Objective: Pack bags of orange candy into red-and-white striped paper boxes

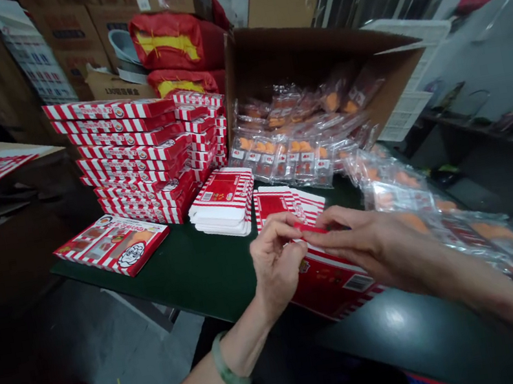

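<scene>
My left hand point(276, 264), with a green bangle on its wrist, pinches the upper edge of a red-and-white striped cardboard box point(333, 284). My right hand point(368, 242) grips the same edge from the other side, its fingers close to the left thumb. The box stands tilted at the front of the table, its red panel with a barcode facing me. Just behind it lie flat striped cartons point(271, 206). A neat pile of flat cartons point(221, 198) is to their left. The fingers partly hide the box's flap.
A finished-looking striped box point(112, 242) lies on the green table point(201, 270), before tall stacks of such boxes point(132, 154). Clear packets point(280, 155) spill from an open brown carton point(305, 46) and spread along the right side.
</scene>
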A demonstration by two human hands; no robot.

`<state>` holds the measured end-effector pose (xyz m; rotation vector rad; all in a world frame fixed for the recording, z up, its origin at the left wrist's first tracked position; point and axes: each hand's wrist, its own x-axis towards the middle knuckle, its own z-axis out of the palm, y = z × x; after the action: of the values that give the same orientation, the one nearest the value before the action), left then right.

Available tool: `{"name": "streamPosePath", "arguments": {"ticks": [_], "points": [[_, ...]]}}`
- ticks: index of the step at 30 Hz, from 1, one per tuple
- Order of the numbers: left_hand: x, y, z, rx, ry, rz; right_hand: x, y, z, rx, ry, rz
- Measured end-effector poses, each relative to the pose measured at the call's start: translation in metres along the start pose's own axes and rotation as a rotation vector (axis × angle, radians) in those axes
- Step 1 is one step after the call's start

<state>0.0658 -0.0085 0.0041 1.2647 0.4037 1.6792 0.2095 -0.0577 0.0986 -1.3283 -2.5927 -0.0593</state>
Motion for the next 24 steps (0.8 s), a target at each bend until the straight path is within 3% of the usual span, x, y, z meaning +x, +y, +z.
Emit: {"name": "streamPosePath", "arguments": {"ticks": [3,7,10,19,24], "points": [[-0.003,-0.003,0.0,-0.082,-0.011,-0.054,0.001,0.006,-0.002,0.169,0.005,0.062],[-0.008,0.0,0.004,-0.119,-0.017,-0.157,0.006,0.006,-0.011,0.027,-0.047,0.117],[-0.01,-0.001,0.007,-0.15,-0.01,-0.152,0.006,0.001,-0.013,-0.033,-0.072,0.086],[-0.01,-0.01,0.013,-0.141,0.039,-0.018,-0.011,-0.002,-0.005,-0.052,0.062,0.06],[-0.006,-0.005,0.019,-0.119,0.093,-0.116,-0.012,0.0,-0.006,-0.096,0.05,0.023]]}}
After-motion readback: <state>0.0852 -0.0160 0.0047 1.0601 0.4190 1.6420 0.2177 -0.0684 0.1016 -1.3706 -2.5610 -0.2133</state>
